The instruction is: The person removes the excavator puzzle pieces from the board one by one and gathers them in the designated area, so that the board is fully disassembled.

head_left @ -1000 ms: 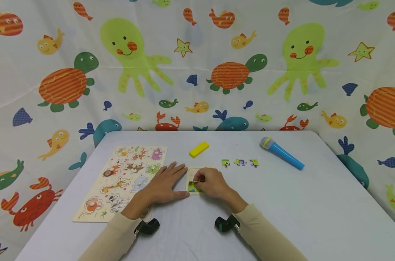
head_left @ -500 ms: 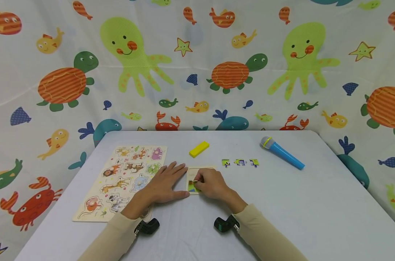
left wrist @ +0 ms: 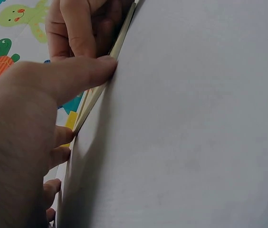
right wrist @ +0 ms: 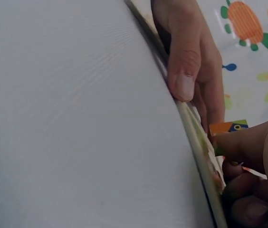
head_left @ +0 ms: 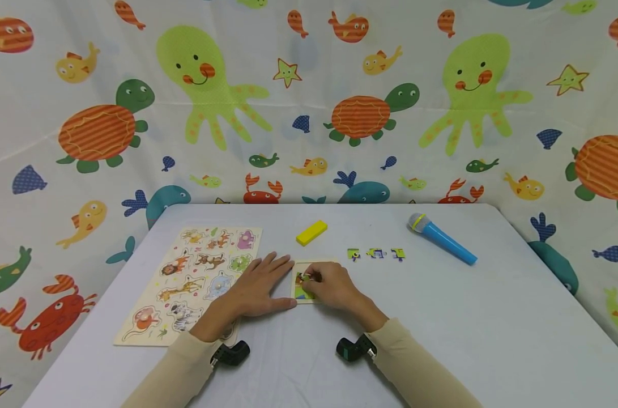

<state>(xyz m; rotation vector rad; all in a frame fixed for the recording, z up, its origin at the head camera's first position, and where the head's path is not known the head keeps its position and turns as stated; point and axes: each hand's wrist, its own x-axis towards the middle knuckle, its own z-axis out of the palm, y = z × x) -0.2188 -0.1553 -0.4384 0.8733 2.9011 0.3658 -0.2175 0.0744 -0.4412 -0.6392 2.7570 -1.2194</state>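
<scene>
A small jigsaw tray [head_left: 299, 263] with a pale wooden rim lies on the table, partly filled with green, blue and brown picture pieces. My left hand [head_left: 260, 288] lies flat with fingers spread at the tray's left side, its thumb [left wrist: 93, 71] on the near left corner. Over the tray, my right hand [head_left: 331, 286] pinches a jigsaw piece [right wrist: 228, 127] between thumb and fingers. That piece shows orange, blue and green in the right wrist view, standing tilted up from the tray. The right hand hides the tray's right half.
Behind the tray lies a yellow block [head_left: 311, 233]. Three loose jigsaw pieces [head_left: 375, 254] form a row to its right, and a blue toy microphone [head_left: 443, 241] lies farther right. An animal knob-puzzle board [head_left: 186, 283] sits at the left, partly under the left forearm.
The pinched piece has turned from nearly edge-on to showing more of its coloured face, with the right fingers shifting slightly. The left hand and the tray stay in place.
</scene>
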